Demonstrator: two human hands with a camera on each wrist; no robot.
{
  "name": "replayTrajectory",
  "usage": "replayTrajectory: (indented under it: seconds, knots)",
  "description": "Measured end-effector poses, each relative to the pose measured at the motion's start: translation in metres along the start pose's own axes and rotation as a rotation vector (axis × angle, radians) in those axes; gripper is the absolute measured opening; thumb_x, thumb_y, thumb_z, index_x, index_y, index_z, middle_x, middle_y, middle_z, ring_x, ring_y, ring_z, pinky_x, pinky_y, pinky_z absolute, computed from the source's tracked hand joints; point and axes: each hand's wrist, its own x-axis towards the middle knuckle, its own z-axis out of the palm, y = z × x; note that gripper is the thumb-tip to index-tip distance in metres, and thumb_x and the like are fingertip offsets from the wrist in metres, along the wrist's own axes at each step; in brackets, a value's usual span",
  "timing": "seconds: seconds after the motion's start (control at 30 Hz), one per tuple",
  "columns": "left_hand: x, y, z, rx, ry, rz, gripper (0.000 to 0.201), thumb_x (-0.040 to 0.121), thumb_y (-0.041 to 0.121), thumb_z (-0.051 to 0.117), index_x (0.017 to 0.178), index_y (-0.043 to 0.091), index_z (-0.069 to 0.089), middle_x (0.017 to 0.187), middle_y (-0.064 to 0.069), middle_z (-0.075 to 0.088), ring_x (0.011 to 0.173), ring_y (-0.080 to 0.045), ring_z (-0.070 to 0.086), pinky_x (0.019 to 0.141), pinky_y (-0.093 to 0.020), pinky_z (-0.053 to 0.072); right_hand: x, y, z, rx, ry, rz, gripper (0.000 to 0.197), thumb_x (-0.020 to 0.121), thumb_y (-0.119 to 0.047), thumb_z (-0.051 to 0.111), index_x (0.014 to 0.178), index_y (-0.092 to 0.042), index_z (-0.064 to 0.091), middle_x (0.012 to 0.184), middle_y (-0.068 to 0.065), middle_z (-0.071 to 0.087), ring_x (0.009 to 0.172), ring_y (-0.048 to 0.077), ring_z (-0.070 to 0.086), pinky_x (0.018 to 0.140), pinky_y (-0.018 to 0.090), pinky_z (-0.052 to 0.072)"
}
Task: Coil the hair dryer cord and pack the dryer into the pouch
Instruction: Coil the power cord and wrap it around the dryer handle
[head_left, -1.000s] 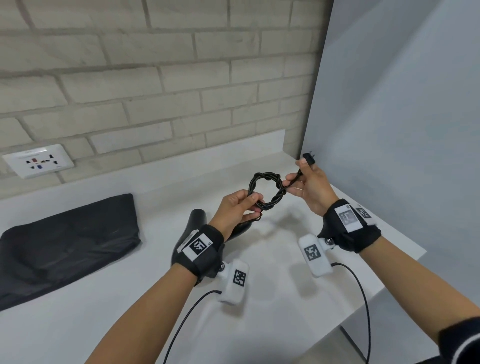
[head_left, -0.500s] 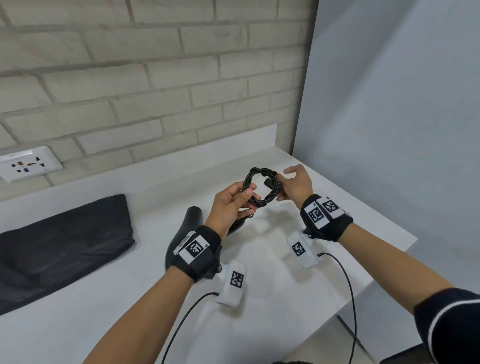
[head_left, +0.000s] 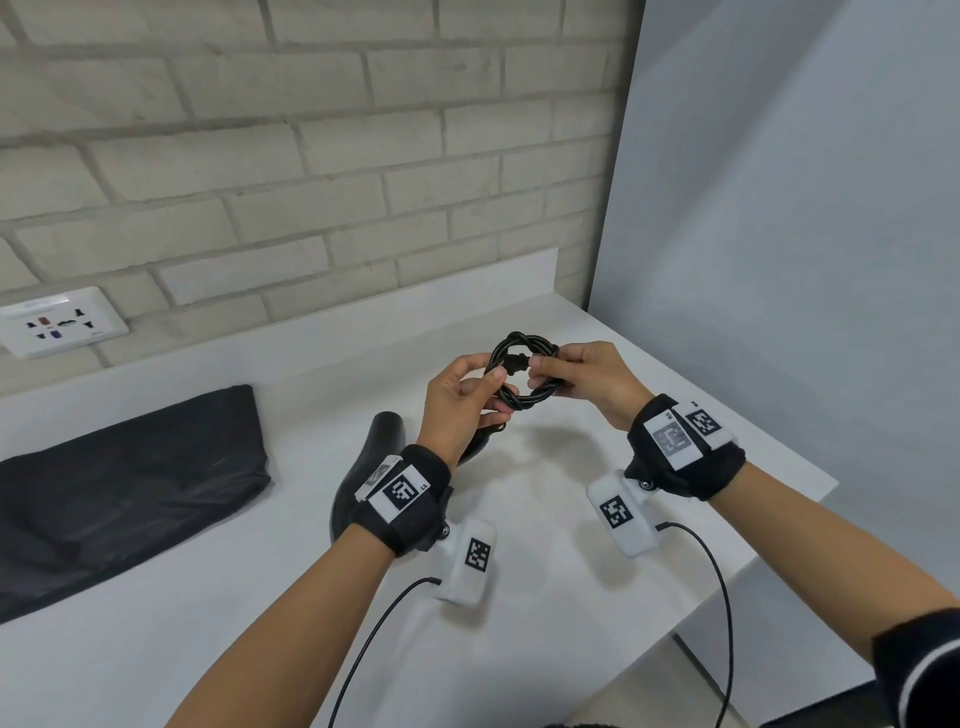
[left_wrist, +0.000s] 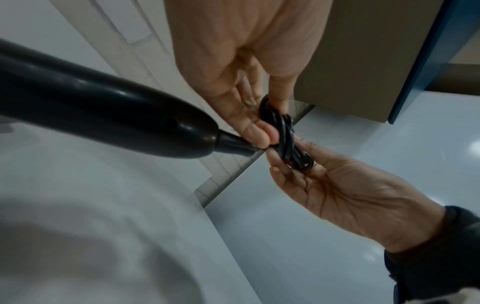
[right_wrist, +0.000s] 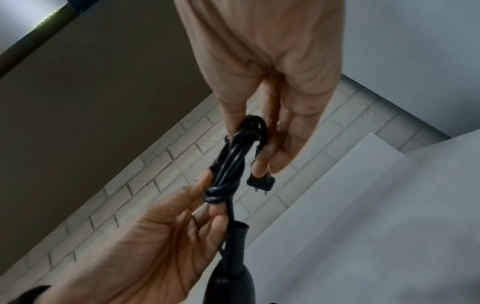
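Note:
Above the white counter (head_left: 571, 597), both hands hold the hair dryer's black cord, wound into a small coil (head_left: 524, 395). My left hand (head_left: 496, 384) pinches the coil's left side where the cord leaves the dryer handle (left_wrist: 103, 111). My right hand (head_left: 540, 374) grips the right side, its fingertips on the plug (right_wrist: 261, 182), which sits inside the loop. In the right wrist view the coil (right_wrist: 233, 158) shows edge-on between the two hands. The black dryer (head_left: 382, 436) lies on the counter, partly hidden under my left wrist. The black pouch (head_left: 119, 483) lies flat at the left.
A brick wall with a white socket plate (head_left: 62, 322) runs along the back. A grey panel (head_left: 779, 260) closes the right side. The counter's right edge (head_left: 810, 499) is close to my right wrist. Thin cables hang from both wrist cameras.
My right hand has brought the plug down and left from its raised spot to the coil. The two hands are now close together on the coil.

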Motion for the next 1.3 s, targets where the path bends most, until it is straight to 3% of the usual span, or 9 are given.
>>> replayTrajectory:
  seconds: [0.2, 0.3, 0.43, 0.57, 0.7, 0.8, 0.97, 1.13, 1.3]
  knots:
    - [0.008, -0.002, 0.006, 0.177, 0.171, 0.077, 0.006, 0.09, 0.014, 0.056, 0.095, 0.012, 0.053, 0.077, -0.007, 0.059, 0.042, -0.008, 0.058, 0.048, -0.026, 0.054, -0.001, -0.004, -0.003, 0.087, -0.033, 0.018, 0.015, 0.086, -0.014, 0.063, 0.077, -0.002, 0.064, 0.061, -0.001, 0.069, 0.056, 0.006, 0.066, 0.06, 0.017, 0.055]
    - [0.008, -0.004, 0.007, 0.207, 0.214, 0.104, 0.004, 0.089, 0.013, 0.056, 0.093, 0.012, 0.055, 0.082, -0.012, 0.063, 0.064, -0.024, 0.066, 0.055, -0.03, 0.056, -0.002, -0.005, -0.002, 0.089, -0.034, 0.048, 0.016, 0.086, -0.018, 0.064, 0.074, -0.008, 0.064, 0.065, 0.0, 0.068, 0.058, 0.008, 0.066, 0.06, 0.019, 0.055]
    - [0.008, -0.004, 0.006, 0.168, 0.225, 0.134, 0.011, 0.087, 0.007, 0.057, 0.082, 0.017, 0.057, 0.077, -0.003, 0.064, 0.059, -0.005, 0.065, 0.058, -0.022, 0.056, -0.002, -0.004, -0.002, 0.133, -0.052, 0.113, 0.016, 0.086, -0.022, 0.063, 0.075, -0.011, 0.065, 0.064, -0.003, 0.069, 0.061, 0.009, 0.065, 0.06, 0.018, 0.056]
    - [0.009, -0.003, 0.004, 0.096, 0.21, 0.1, 0.011, 0.088, 0.004, 0.056, 0.082, 0.013, 0.057, 0.081, -0.013, 0.065, 0.065, -0.018, 0.065, 0.067, -0.022, 0.057, -0.001, -0.006, 0.001, 0.134, -0.059, 0.138, 0.017, 0.087, -0.026, 0.061, 0.077, -0.012, 0.064, 0.07, 0.0, 0.065, 0.065, 0.01, 0.062, 0.058, 0.017, 0.055]
    - [0.008, 0.001, 0.002, -0.048, 0.175, 0.034, 0.014, 0.088, -0.001, 0.054, 0.08, 0.01, 0.057, 0.075, -0.01, 0.065, 0.053, -0.004, 0.065, 0.062, -0.016, 0.056, 0.001, -0.005, 0.005, 0.223, -0.041, 0.161, 0.02, 0.087, -0.025, 0.061, 0.075, -0.009, 0.06, 0.07, 0.001, 0.057, 0.065, 0.013, 0.057, 0.061, 0.019, 0.057]
    - [0.007, 0.001, 0.005, -0.046, 0.194, 0.019, 0.014, 0.087, -0.001, 0.054, 0.079, 0.01, 0.056, 0.073, -0.009, 0.064, 0.049, -0.004, 0.064, 0.057, -0.018, 0.055, 0.003, -0.004, 0.006, 0.246, -0.05, 0.164, 0.018, 0.088, -0.022, 0.061, 0.075, -0.008, 0.06, 0.067, 0.001, 0.052, 0.057, 0.01, 0.057, 0.061, 0.021, 0.058]
    - [0.007, -0.002, 0.008, -0.011, 0.238, 0.007, 0.01, 0.088, 0.0, 0.054, 0.082, 0.009, 0.055, 0.073, -0.008, 0.064, 0.047, -0.005, 0.062, 0.051, -0.023, 0.053, 0.007, -0.005, 0.003, 0.205, -0.086, 0.172, 0.017, 0.089, -0.017, 0.059, 0.076, -0.006, 0.061, 0.067, 0.003, 0.057, 0.055, 0.009, 0.062, 0.061, 0.021, 0.058]
    - [0.007, -0.003, 0.005, -0.054, 0.205, -0.025, 0.009, 0.088, -0.003, 0.053, 0.086, 0.005, 0.058, 0.062, 0.0, 0.067, 0.047, -0.004, 0.063, 0.05, -0.016, 0.053, 0.008, -0.007, -0.002, 0.187, -0.142, 0.158, 0.02, 0.088, -0.015, 0.06, 0.072, -0.003, 0.062, 0.06, 0.001, 0.066, 0.057, 0.012, 0.067, 0.067, 0.023, 0.059]
    - [0.004, -0.002, 0.003, -0.085, 0.18, -0.073, 0.013, 0.09, 0.0, 0.051, 0.102, -0.001, 0.056, 0.076, -0.007, 0.065, 0.049, -0.007, 0.064, 0.044, -0.023, 0.051, 0.007, -0.005, 0.001, 0.227, -0.167, 0.153, 0.018, 0.091, -0.015, 0.055, 0.076, -0.005, 0.06, 0.055, -0.002, 0.066, 0.055, 0.01, 0.066, 0.064, 0.024, 0.059]
